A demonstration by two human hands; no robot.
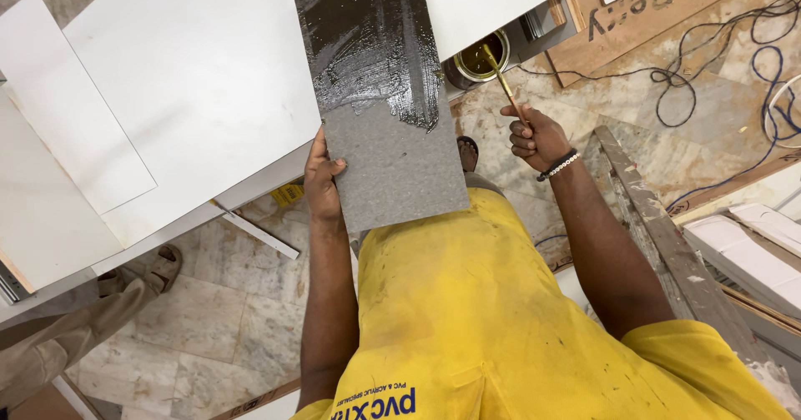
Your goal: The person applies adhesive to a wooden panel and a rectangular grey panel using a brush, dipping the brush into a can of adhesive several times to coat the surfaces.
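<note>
White laminated boards are lying across the bench under everything, and I am working on top of them. The long grey rectangular sheet is resting on them and overhanging toward my yellow shirt; its far half is carrying a wet, glossy dark coat of adhesive, its near half is bare and dry. It is looking thin, light and a bit flexible, so I judge it best held by the dry edges, well clear of the sticky part. My left hand is pinching its near left edge, thumb on top. My right hand is clenching the thin wooden brush handle, its tip dipping into the small round open tin just beside the sheet.
</note>
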